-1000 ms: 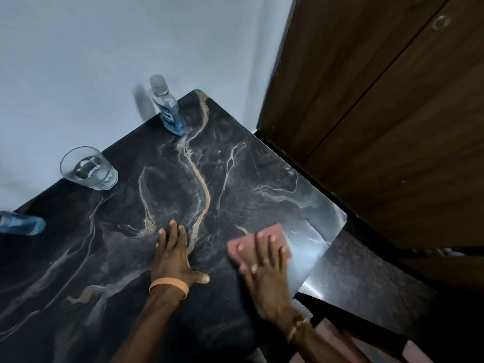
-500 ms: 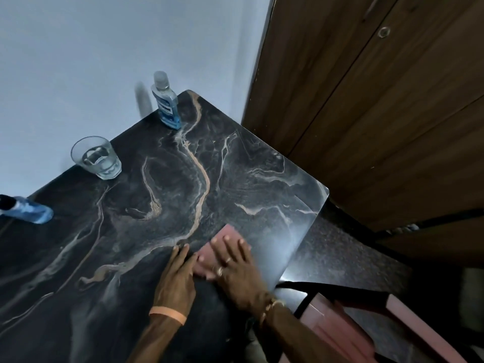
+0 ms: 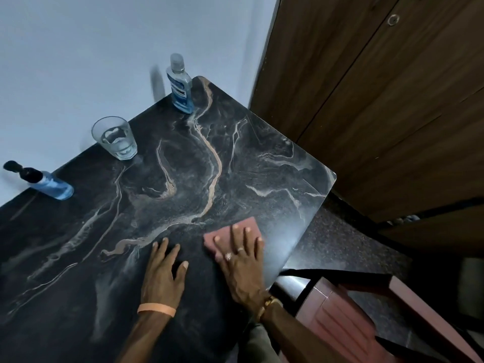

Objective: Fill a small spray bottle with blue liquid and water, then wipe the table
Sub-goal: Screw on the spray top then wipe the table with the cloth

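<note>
A pink cloth (image 3: 225,233) lies flat on the black marble table (image 3: 183,166) near its right front edge. My right hand (image 3: 243,265) presses on the cloth with straight, spread fingers. To its left, my left hand (image 3: 163,273) rests flat on the bare tabletop, fingers straight. A small spray bottle (image 3: 45,183) with a black top and blue liquid inside stands at the table's far left by the wall. The tall blue liquid bottle (image 3: 180,86) stands at the back corner. A glass of water (image 3: 116,138) is between them.
A white wall runs behind the table. Brown wooden cabinet doors (image 3: 379,100) rise close to the table's right side. A reddish chair (image 3: 353,323) stands at the lower right on a dark speckled floor (image 3: 340,237).
My right hand slid the cloth left until it met my left hand, then back right toward the table's edge. My left hand stayed flat on the table.
</note>
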Available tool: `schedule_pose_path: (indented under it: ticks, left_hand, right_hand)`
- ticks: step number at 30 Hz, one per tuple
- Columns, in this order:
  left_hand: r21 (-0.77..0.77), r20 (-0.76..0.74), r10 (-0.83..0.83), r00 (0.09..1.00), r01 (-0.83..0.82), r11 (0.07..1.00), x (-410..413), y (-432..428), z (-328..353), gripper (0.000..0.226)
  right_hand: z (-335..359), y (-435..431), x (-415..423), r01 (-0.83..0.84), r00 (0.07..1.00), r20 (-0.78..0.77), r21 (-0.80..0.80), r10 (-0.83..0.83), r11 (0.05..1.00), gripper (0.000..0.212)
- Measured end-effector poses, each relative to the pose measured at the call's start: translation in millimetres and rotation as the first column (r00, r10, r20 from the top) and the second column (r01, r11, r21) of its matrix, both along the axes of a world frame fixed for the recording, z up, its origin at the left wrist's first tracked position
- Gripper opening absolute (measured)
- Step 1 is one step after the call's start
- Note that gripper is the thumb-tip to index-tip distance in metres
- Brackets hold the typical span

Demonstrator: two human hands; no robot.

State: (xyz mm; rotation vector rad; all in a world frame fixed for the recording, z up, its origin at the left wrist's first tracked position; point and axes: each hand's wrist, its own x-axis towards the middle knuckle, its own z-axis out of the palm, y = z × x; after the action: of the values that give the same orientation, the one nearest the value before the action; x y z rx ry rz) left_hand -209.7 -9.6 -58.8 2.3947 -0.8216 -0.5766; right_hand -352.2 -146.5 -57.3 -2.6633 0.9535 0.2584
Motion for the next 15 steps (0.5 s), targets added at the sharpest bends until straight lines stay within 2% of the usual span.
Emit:
schedule_pose_path:
  ticks: [2, 4, 6, 8, 9, 10, 11, 13, 15]
  left_hand:
    - [-0.010, -0.028, 0.082, 0.996, -0.082, 0.997, 2.5, 13.5, 1.1, 0.043]
    - [0.010, -0.021, 0.137, 0.990, -0.136, 0.991, 6.8, 29.3, 2.1, 0.041]
    - [0.014, 0.007, 0.174, 0.985, -0.174, 0.985, 11.6, 38.6, 3.1, 0.039]
    - [0.006, 0.033, 0.204, 0.978, -0.204, 0.979, 18.2, 41.4, 3.5, 0.039]
    - [0.001, 0.050, 0.203, 0.978, -0.204, 0.979, 21.9, 40.1, 3.8, 0.041]
    - [-0.001, 0.071, 0.185, 0.980, -0.186, 0.983, 25.2, 36.1, 4.4, 0.042]
    - [-0.002, 0.092, 0.161, 0.983, -0.162, 0.987, 27.9, 31.1, 4.8, 0.042]
    - [-0.010, 0.128, 0.126, 0.984, -0.126, 0.992, 30.8, 16.2, 7.1, 0.042]
    - [-0.005, 0.135, 0.067, 0.989, -0.067, 0.998, 28.3, -3.9, 9.8, 0.042]
  right_hand:
    - [-4.4, 54.1, -1.8, -0.238, 0.971, -0.003, -0.009, 0.238, 0.971, 0.051]
    - [-12.2, 77.1, 13.1, -0.493, 0.870, 0.016, 0.016, 0.493, 0.870, 0.061]
    - [-13.6, 57.3, 50.9, -0.645, 0.764, 0.011, -0.018, 0.645, 0.764, 0.064]
    - [-9.6, 22.3, 98.8, -0.726, 0.685, -0.003, -0.086, 0.729, 0.682, 0.062]
    - [-6.8, 0.9, 120.7, -0.721, 0.688, -0.017, -0.129, 0.726, 0.680, 0.059]
    - [-4.3, -23.6, 136.4, -0.678, 0.729, -0.041, -0.188, 0.684, 0.711, 0.054]
    - [-2.6, -48.9, 144.3, -0.586, 0.806, -0.046, -0.198, 0.590, 0.786, 0.050]
    - [2.1, -89.6, 132.1, -0.299, 0.953, -0.018, -0.204, 0.302, 0.932, 0.049]
    - [8.8, -98.4, 87.1, -0.007, 0.997, 0.069, -0.144, 0.017, 0.990, 0.048]
